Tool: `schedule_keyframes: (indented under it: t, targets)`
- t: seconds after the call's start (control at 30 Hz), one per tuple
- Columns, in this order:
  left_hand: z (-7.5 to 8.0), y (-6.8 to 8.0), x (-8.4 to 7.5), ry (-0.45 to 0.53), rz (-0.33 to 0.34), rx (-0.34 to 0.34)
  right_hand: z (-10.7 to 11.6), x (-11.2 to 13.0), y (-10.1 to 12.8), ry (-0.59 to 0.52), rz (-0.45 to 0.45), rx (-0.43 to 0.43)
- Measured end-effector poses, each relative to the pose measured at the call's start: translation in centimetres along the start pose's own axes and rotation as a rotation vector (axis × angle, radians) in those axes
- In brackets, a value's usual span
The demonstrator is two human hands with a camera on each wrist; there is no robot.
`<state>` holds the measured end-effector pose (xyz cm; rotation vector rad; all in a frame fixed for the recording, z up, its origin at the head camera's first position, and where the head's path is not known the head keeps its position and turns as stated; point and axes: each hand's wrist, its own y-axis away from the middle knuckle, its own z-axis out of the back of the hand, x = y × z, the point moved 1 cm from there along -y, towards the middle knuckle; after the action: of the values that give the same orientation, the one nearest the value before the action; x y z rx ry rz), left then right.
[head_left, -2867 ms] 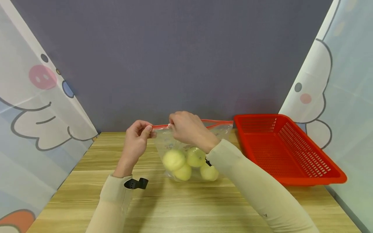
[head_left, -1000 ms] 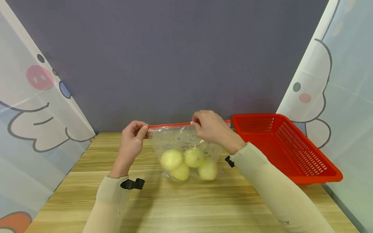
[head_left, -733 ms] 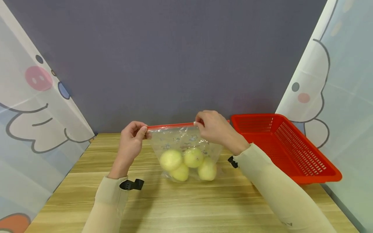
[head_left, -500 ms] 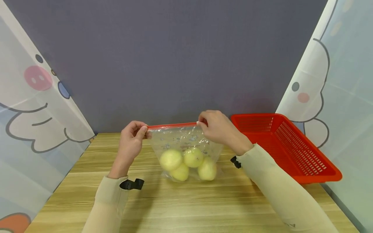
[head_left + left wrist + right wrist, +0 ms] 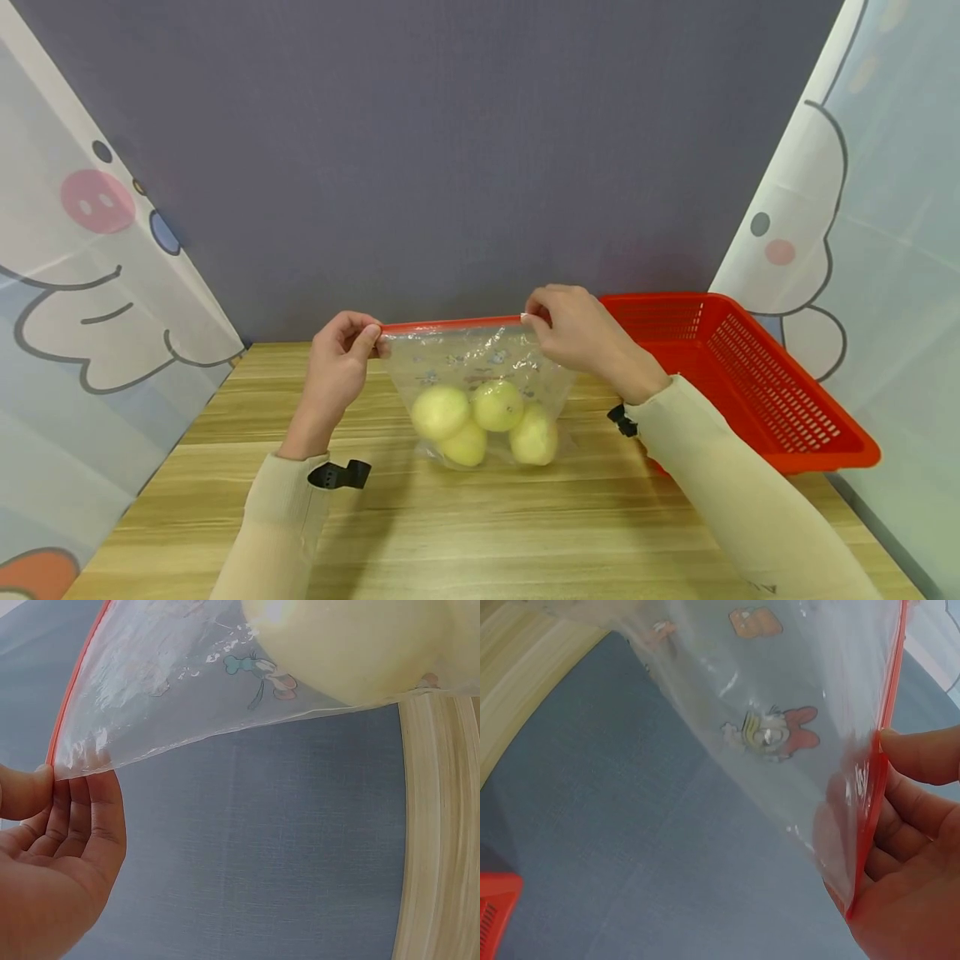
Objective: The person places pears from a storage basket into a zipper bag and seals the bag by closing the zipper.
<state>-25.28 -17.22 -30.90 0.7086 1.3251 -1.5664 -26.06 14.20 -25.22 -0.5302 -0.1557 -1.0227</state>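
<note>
A clear zip-top bag (image 5: 480,354) with a red seal strip and small cartoon prints stands upright on the table. Several round, pale yellow-green fruits (image 5: 440,412) lie in its bottom. My left hand (image 5: 339,367) pinches the left end of the red strip between thumb and fingers; the left wrist view shows the thumb (image 5: 26,791) pressed at that corner. Toward the right end, my right hand (image 5: 577,337) pinches the strip, thumb (image 5: 922,756) on one side and curled fingers behind. Between the hands, the strip runs straight and its edges lie together. The bag's right corner is hidden behind my right hand in the head view.
At the right stands a red perforated plastic basket (image 5: 738,329), close to my right forearm. The wood-grain table (image 5: 450,533) ends at a dark grey backdrop (image 5: 480,167). Cartoon-printed curtains (image 5: 795,208) hang on both sides.
My right hand has slid rightward along the red strip, from near the bag's middle to near its right end. The strip's right part, parted earlier, is now partly behind it. My left hand keeps its pinch.
</note>
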Motion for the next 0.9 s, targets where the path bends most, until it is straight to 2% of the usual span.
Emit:
schedule_keyframes:
  t: [0.9]
  targets:
    - [0.2,0.1,-0.1,-0.006,-0.017,0.008,1.4,-1.2,1.3,0.001,-0.037,-0.015]
